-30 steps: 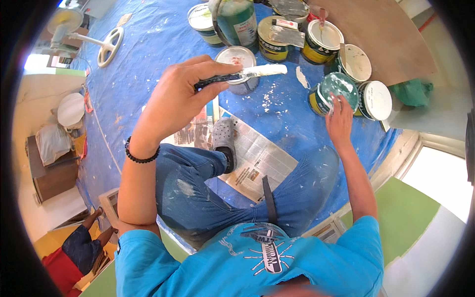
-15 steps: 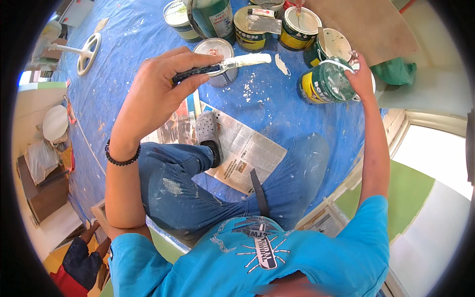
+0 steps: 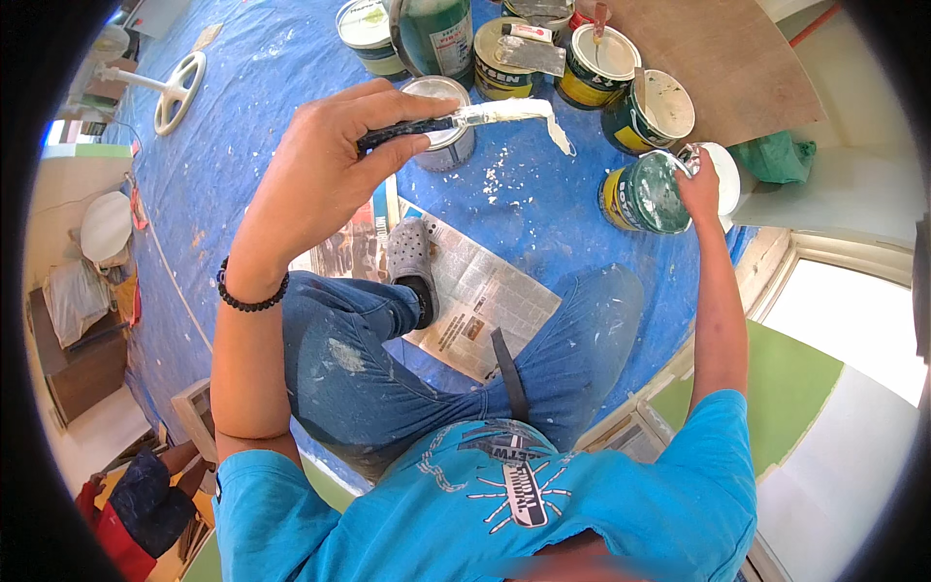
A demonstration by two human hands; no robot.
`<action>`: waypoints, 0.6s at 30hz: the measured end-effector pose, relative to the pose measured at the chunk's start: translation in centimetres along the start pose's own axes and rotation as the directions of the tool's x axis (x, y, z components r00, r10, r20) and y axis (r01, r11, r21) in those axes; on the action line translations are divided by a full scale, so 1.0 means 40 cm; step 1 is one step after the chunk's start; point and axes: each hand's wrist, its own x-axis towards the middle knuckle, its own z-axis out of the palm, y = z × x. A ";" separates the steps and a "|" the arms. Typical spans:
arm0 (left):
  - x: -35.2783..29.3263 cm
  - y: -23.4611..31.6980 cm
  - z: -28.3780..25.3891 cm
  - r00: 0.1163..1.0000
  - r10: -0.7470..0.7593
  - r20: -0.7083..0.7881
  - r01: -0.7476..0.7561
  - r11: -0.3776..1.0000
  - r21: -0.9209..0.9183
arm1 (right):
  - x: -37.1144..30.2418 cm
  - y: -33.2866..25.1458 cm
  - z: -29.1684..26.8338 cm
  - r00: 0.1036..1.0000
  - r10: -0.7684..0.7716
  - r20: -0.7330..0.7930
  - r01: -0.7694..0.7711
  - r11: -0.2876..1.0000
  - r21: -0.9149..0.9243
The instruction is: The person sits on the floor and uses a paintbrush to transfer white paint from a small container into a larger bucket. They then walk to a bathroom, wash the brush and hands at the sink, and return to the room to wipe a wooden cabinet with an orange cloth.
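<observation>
My left hand (image 3: pixel 335 170) pinches a paintbrush (image 3: pixel 412 128) by its dark handle. Thick white paint coats the bristles, which point right, above the blue sheet. At the right, the fingers of my right hand (image 3: pixel 700 186) are closed at the edge of a green paint can (image 3: pixel 658 192) with a yellow label. That can leans to one side, its green round face smeared with white; whether it touches the sheet I cannot tell. Just beyond my left fingers stands a paint-marked white can (image 3: pixel 448 150) with a lid on it.
Several paint cans (image 3: pixel 502 82) stand at the far side; a flat metal scraper (image 3: pixel 531 55) lies on one. A brush (image 3: pixel 599 24) rests on another. Newspaper (image 3: pixel 485 291) covers the blue sheet (image 3: pixel 320 48) by my foot. A person (image 3: pixel 150 504) is at the lower left.
The green can and my right hand have come lower in the picture, closer to me. My left hand still holds the brush in nearly the same pose; the whole view has shifted slightly.
</observation>
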 end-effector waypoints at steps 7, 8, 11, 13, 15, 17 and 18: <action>-0.004 -0.007 -0.022 0.999 -0.009 -0.048 0.007 0.999 -0.039 | -0.089 -0.170 0.192 0.900 -0.430 -0.067 0.433 0.900 0.044; -0.003 -0.005 -0.023 0.999 -0.025 -0.046 0.024 1.000 -0.010 | -0.101 -0.197 0.270 0.946 -0.318 0.062 0.314 0.947 0.065; 0.005 0.001 -0.025 0.998 -0.042 -0.051 0.043 0.999 0.019 | -0.086 -0.207 0.495 0.949 -0.022 0.316 0.058 0.993 -0.106; 0.001 0.003 -0.029 0.995 -0.096 -0.025 0.097 0.994 0.043 | -0.079 -0.177 0.621 0.935 0.123 0.333 -0.080 0.987 -0.139; -0.013 -0.005 -0.036 0.990 -0.137 -0.023 0.138 0.989 0.055 | -0.049 -0.154 0.726 0.938 0.207 0.280 -0.203 0.978 -0.042; -0.033 -0.027 -0.046 0.981 -0.196 0.010 0.196 0.980 0.019 | -0.037 -0.155 0.807 0.966 0.068 0.249 -0.058 0.997 -0.047; -0.042 -0.044 -0.048 0.976 -0.218 -0.005 0.218 0.975 0.039 | -0.035 -0.157 0.831 0.946 0.062 0.319 -0.034 0.995 -0.092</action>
